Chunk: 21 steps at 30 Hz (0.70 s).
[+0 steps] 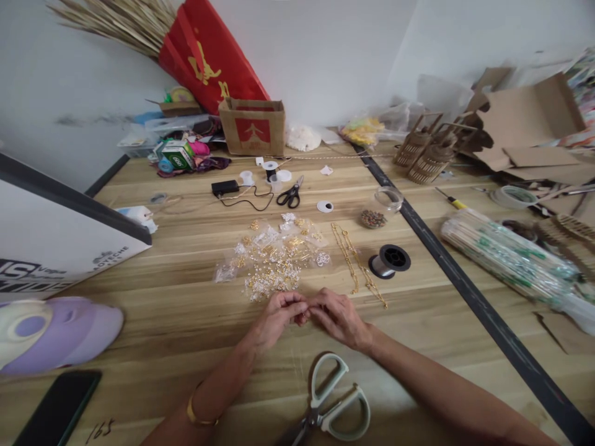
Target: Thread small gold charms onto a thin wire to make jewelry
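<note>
My left hand [277,319] and my right hand [341,319] meet over the table just in front of a pile of clear and gold beads [274,272]. Both have thumb and fingers pinched together, fingertips touching. Whatever lies between them is too small to make out. Right of the pile, a gold beaded chain [346,251] lies in a loose loop beside a spool of thin wire or line [389,261]. Below my hands rest large scissors [312,418] with pale handles, spread apart. A gold bangle [191,412] circles my left wrist.
Black scissors [289,197], a small tub of mixed beads [373,218] and a black adapter [225,187] lie farther back. Bagged sticks [506,254] and cardboard [534,121] are on the right. A phone [62,409] and a purple object [88,325] sit left.
</note>
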Each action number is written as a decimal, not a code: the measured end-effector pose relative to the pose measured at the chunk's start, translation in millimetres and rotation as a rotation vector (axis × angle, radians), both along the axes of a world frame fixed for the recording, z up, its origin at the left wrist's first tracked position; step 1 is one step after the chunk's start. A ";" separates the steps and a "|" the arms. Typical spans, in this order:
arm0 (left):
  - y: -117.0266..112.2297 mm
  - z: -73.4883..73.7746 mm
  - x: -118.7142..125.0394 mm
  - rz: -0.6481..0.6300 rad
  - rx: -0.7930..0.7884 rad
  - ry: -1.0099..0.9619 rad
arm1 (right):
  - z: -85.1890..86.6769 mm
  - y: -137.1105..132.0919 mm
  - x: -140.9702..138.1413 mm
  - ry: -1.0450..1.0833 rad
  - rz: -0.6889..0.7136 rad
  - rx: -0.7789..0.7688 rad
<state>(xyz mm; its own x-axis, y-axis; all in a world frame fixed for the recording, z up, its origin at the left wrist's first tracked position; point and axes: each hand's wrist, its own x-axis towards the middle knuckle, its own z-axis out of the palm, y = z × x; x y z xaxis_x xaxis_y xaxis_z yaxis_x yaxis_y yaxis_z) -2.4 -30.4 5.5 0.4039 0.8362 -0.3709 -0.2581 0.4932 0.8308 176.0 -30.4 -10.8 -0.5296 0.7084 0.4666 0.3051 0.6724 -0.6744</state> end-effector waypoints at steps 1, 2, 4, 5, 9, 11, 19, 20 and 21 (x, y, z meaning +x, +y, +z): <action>-0.1 0.8 -0.1 0.004 -0.018 -0.010 | -0.5 0.0 0.2 -0.009 -0.001 0.012; -0.2 1.5 -0.1 0.010 -0.034 -0.014 | -1.1 0.1 0.4 -0.015 -0.001 0.027; -0.5 2.5 0.1 0.022 -0.060 -0.017 | -2.1 0.0 0.7 -0.024 0.001 0.059; -0.7 2.9 0.2 0.025 -0.069 -0.019 | -2.5 -0.1 0.8 -0.028 -0.002 0.073; -2.2 4.5 1.1 0.029 -0.085 -0.049 | -3.5 -1.1 1.1 -0.062 -0.002 0.107; -3.3 5.0 1.6 0.034 -0.094 -0.066 | -3.4 -1.8 1.0 -0.082 -0.002 0.118; -7.2 5.8 -1.3 0.026 -0.018 -0.062 | 4.2 -6.0 -4.2 0.042 -0.013 -0.120; -7.8 6.3 -2.3 0.020 -0.002 -0.057 | 4.8 -6.8 -5.0 0.065 -0.021 -0.167; -8.3 6.6 -3.2 0.013 0.016 -0.052 | 5.2 -7.7 -5.6 0.089 -0.025 -0.213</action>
